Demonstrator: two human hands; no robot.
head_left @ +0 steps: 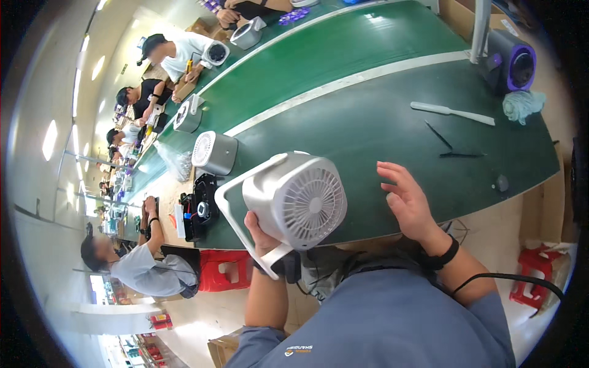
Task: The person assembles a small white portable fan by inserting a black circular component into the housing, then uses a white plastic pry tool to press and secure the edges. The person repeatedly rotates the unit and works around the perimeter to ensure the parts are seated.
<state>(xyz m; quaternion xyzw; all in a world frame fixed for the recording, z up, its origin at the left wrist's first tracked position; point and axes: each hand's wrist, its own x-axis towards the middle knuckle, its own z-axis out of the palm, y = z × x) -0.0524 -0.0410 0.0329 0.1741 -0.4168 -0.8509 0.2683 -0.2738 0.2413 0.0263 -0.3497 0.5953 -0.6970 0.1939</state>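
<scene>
A white and silver fan with a round slotted grille and a looped stand is held up over the near edge of the green bench. My left hand grips it from below on its left side, with most fingers hidden behind the body. The stand sticks out to the left around my wrist. My right hand hovers over the bench to the right of the fan, fingers apart, holding nothing. A dark band circles my right wrist.
A similar fan stands left on the bench, near a clear plastic bag and a black housing. At right lie a white plastic bar, thin black tools and a purple-black fan. Co-workers sit along the line.
</scene>
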